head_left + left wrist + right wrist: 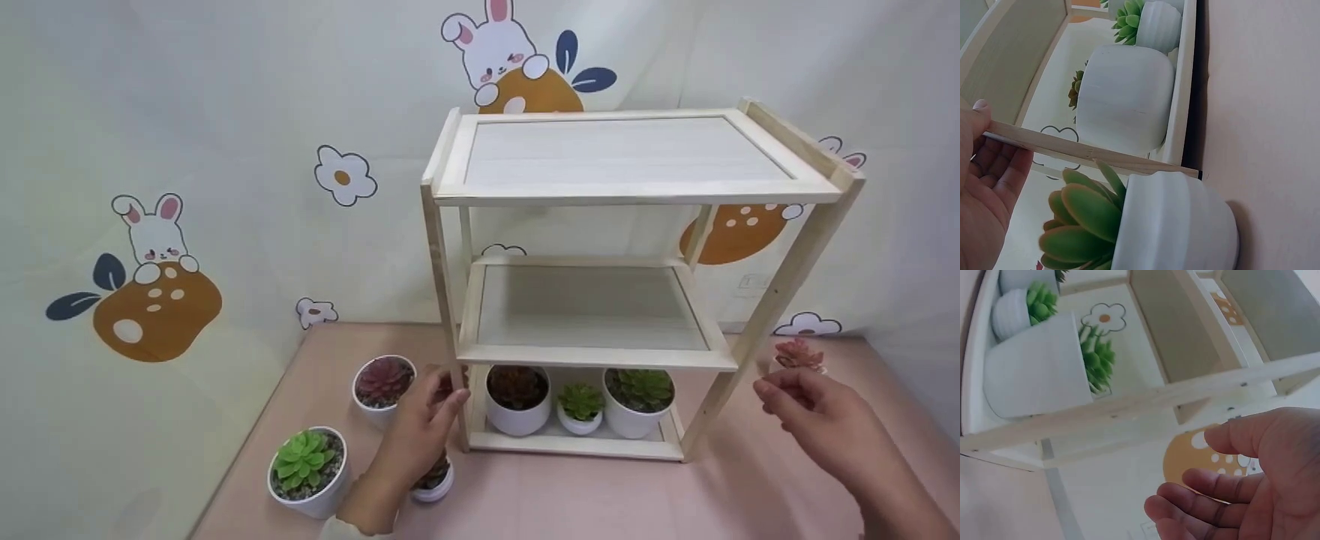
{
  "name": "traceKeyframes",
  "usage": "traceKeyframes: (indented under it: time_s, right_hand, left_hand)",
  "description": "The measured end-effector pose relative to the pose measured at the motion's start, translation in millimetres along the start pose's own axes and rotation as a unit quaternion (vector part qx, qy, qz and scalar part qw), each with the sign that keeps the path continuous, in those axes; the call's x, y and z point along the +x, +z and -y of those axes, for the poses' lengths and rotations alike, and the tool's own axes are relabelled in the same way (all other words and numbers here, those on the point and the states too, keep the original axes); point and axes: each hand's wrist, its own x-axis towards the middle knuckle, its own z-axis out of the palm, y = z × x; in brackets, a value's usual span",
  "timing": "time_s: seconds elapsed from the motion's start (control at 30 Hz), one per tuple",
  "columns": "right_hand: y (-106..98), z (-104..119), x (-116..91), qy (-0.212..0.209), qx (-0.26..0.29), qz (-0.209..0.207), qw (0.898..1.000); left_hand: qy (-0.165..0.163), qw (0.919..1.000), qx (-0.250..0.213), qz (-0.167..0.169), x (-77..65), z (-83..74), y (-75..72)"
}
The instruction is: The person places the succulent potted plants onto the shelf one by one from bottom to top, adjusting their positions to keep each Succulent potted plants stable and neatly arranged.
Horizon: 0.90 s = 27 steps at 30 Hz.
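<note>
A light wooden three-tier shelf (600,356) stands on the pink surface. My left hand (424,412) is at its left front post; in the left wrist view the thumb of that hand (988,185) lies on one side of the post (1072,147) and the fingers curl on the other. Three potted succulents line the bottom tier: a dark one (519,409), a small green one (580,409) and a larger green one (637,401). To the right of the shelf, apart from it, my right hand (825,420) holds nothing, its fingers loosely bent.
Left of the shelf stand a purple succulent (384,386) and a bright green succulent (307,469) in white pots. A small potted succulent (433,484) is partly hidden by the left forearm. A pink succulent (799,355) stands behind the right hand. Patterned cloth (247,112) hangs behind.
</note>
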Motion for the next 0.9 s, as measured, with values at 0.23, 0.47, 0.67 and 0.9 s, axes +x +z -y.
traceKeyframes:
  time_s: [0.23, 0.47, 0.67, 0.9]
  right_hand:
    - [-7, -10, 14, -0.010, 0.061, -0.099, 0.993]
    - [-7, -30, 36, 0.065, 0.143, -0.159, 0.975]
    - [-11, -59, 52, 0.153, 0.161, -0.227, 0.948]
    - [-5, -82, 67, 0.183, 0.154, -0.227, 0.944]
  left_hand:
    - [0.005, 1.0000, 0.008, 0.000, 0.5, 2.2, 2.0]
    - [0.005, 0.9999, 0.009, -0.004, 0.3, 2.7, 1.4]
    - [0.010, 0.9998, 0.016, -0.003, -0.1, 1.4, 3.4]
    - [0.013, 0.9995, 0.029, -0.006, 0.0, 0.8, 1.4]
